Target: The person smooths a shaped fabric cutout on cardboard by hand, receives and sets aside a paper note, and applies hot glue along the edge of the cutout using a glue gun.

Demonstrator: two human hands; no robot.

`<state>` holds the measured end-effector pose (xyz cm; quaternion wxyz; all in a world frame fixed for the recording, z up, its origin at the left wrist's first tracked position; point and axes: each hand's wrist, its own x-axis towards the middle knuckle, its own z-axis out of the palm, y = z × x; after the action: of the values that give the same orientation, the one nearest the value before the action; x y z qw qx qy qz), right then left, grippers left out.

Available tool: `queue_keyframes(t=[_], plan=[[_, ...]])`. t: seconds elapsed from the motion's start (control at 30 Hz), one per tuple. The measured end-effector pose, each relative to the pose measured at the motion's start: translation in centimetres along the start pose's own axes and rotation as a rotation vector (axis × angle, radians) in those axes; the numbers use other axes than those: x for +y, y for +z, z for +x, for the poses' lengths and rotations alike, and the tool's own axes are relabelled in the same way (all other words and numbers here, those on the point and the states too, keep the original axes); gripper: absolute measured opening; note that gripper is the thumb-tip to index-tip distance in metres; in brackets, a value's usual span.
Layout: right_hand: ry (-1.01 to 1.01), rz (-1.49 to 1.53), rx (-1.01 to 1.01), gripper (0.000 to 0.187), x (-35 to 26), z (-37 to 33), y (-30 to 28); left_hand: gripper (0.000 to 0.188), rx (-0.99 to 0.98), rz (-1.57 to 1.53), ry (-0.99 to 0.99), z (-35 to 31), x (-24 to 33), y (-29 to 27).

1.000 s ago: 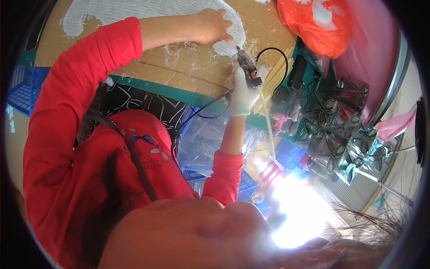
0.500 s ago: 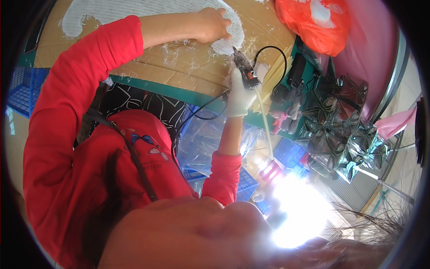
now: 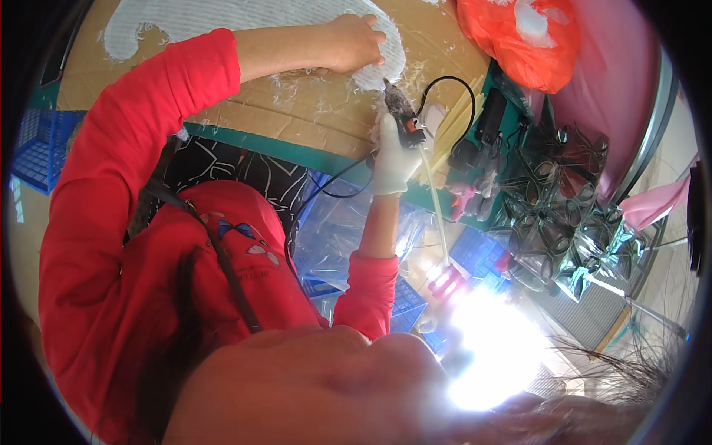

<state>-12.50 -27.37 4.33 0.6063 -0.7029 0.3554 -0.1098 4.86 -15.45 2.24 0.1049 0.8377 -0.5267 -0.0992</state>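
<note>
A long, curved piece of white ribbed fabric (image 3: 222, 12) with frayed edges lies on a sheet of cardboard (image 3: 259, 107). My bare left hand (image 3: 353, 43) rests on its right end, the fingers bent and gripping at the fabric. In a white glove, my right hand (image 3: 397, 159) is closed around a dark, soiled glue gun (image 3: 400, 107). The gun's nozzle points up at the fabric's lower right edge, just below my left fingers. Out of the gun's back runs a long pale glue stick (image 3: 436, 199). Whether the nozzle touches the fabric cannot be told.
Pale glue sticks (image 3: 452, 130) and a black cable loop lie right of the gun. An orange-red plastic bag (image 3: 523, 41) sits at the far right. Dark pieces in clear wrapping (image 3: 567, 200) hang near a pink sheet. Blue crates (image 3: 44, 144) stand below table level. A bright lamp (image 3: 497, 345) glares lower right.
The glue gun and my right hand have shifted very slightly to the left. My left hand stays on the fabric, almost unmoved.
</note>
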Motion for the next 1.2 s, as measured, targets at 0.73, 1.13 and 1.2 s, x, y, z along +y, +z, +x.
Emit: queue_keyframes(t=[0.73,1.13,1.2], plan=[[-0.055,-0.005,-0.024,0.023,-0.1,-2.0,0.5,0.031,0.114,-0.002,0.016,-0.1,-0.3,1.0],[-0.04,-0.159,-0.021,0.02,1.8,-1.0,-0.3,0.027,0.136,-0.013,0.019,0.1,0.2,1.0],[-0.054,-0.222,-0.005,0.021,1.5,-1.2,0.0,0.027,0.127,-0.014,0.004,0.1,0.0,1.1]])
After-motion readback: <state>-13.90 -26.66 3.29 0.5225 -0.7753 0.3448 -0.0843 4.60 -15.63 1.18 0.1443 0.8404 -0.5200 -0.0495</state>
